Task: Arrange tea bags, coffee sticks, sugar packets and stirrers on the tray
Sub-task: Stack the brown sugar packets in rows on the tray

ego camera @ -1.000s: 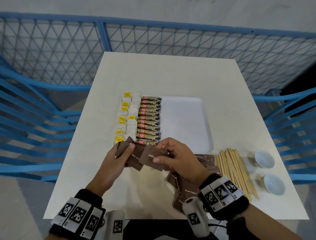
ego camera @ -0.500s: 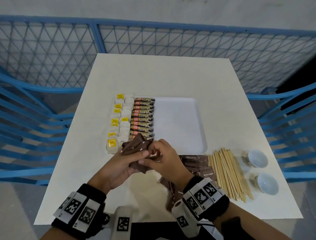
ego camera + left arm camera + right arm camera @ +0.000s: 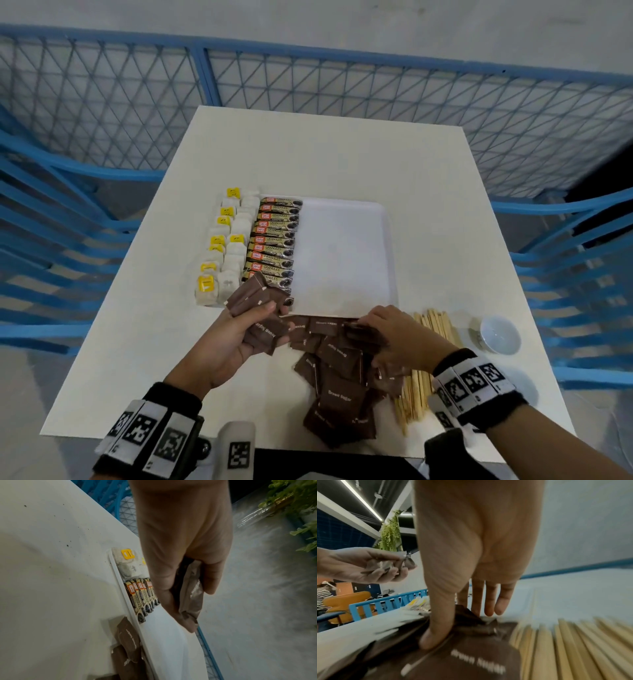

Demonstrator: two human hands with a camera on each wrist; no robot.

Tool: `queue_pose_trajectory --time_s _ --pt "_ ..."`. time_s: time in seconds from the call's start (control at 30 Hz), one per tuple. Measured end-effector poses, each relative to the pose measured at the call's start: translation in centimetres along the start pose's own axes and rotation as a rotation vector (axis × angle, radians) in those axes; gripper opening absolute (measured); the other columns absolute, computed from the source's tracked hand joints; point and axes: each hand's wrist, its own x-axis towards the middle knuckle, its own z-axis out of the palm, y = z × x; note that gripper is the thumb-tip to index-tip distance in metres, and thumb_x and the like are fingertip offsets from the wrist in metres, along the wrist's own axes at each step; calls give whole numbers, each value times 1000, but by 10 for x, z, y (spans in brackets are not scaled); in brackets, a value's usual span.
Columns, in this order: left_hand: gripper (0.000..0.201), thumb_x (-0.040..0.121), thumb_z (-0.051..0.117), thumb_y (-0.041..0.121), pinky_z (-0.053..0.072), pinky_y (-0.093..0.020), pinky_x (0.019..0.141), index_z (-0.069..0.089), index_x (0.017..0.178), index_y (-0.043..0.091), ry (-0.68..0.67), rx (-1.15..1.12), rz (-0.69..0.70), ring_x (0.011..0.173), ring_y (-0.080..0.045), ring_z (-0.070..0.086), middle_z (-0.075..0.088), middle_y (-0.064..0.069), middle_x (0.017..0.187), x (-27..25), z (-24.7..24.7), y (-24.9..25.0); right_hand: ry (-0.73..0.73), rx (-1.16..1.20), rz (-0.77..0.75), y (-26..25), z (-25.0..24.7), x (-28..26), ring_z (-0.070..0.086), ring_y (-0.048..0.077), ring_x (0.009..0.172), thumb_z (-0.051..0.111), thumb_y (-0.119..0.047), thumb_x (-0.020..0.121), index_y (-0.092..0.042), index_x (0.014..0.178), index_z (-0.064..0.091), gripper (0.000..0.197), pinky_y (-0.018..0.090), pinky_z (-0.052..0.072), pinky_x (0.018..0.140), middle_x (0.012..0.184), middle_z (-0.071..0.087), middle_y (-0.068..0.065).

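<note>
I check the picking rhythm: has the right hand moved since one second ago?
Yes. The right hand left the left hand and went right, down onto the sugar packets beside the stirrers.

Head view overhead; wrist views close

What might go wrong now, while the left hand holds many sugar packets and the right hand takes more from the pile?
1. The left hand grips a fanned stack of sugar packets above the coffee sticks; one could slip and disturb that row.
2. The right hand digs in the pile beside the stirrers and may scatter them.
</note>
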Motion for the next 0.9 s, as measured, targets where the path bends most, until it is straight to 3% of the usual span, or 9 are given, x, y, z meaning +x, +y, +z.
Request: queue_pose_trajectory --time_s 0.2,0.33,0.43,0.5,0.57,0.67,0.73,0.8,0.9 --pt "15 88 52 4 57 -44 70 64 96 3 44 12 0 79 -32 67 68 -15 88 1 10 -7 140 -9 -124 -1 1 8 50 13 106 47 -29 95 -21 128 51 34 28 42 95 116 56 -3" --pt "17 90 51 3 59 -40 64 62 103 0 85 27 3 76 -29 68 67 -15 90 4 14 -12 215 104 -58 -3 -5 8 54 11 93 44 -23 97 -15 118 58 27 26 46 88 106 62 -1" --pt "15 90 53 3 58 -35 60 63 102 2 116 27 -1 76 -28 68 68 -15 93 6 18 -14 281 351 9 -4 -19 3 59 13 84 52 -20 94 -14 106 63 18 20 48 76 95 66 2" --pt "15 90 54 4 59 -38 64 64 101 4 121 15 -3 81 -30 67 67 -14 96 9 23 -15 288 591 10 -9 -31 -2 63 11 84 56 -18 92 -19 101 63 12 15 49 72 94 68 -1" --pt "18 88 56 6 59 -40 66 63 104 4 99 -2 -14 77 -31 67 68 -15 97 12 31 -15 223 872 -17 -19 -44 -6 66 10 88 57 -16 91 -22 102 61 13 18 53 71 97 70 -1" --pt "33 80 58 21 58 -40 60 61 110 5 30 -51 -40 68 -29 69 71 -17 93 14 44 -12 172 1134 -54 -34 -56 -5 69 16 87 55 -11 91 -9 110 58 18 23 54 71 97 71 5" --pt "43 79 54 33 56 -38 57 62 113 7 -28 -131 -68 75 -28 70 70 -17 101 14 52 -8 182 1143 -90 -42 -59 1 68 21 89 57 -11 91 -6 109 58 19 29 56 77 98 71 8" --pt "47 78 51 40 55 -34 54 63 112 10 -67 -134 -88 79 -27 69 70 -17 102 17 55 -4 209 1033 -129 -48 -61 9 67 20 90 61 -16 89 -12 103 62 15 31 54 82 97 69 5" --pt "41 75 60 28 55 -32 51 63 112 10 -78 -24 -85 73 -25 70 71 -15 92 24 55 3 311 814 -132 -58 -63 22 61 11 83 71 -23 81 -21 94 66 14 24 50 79 91 62 -2"
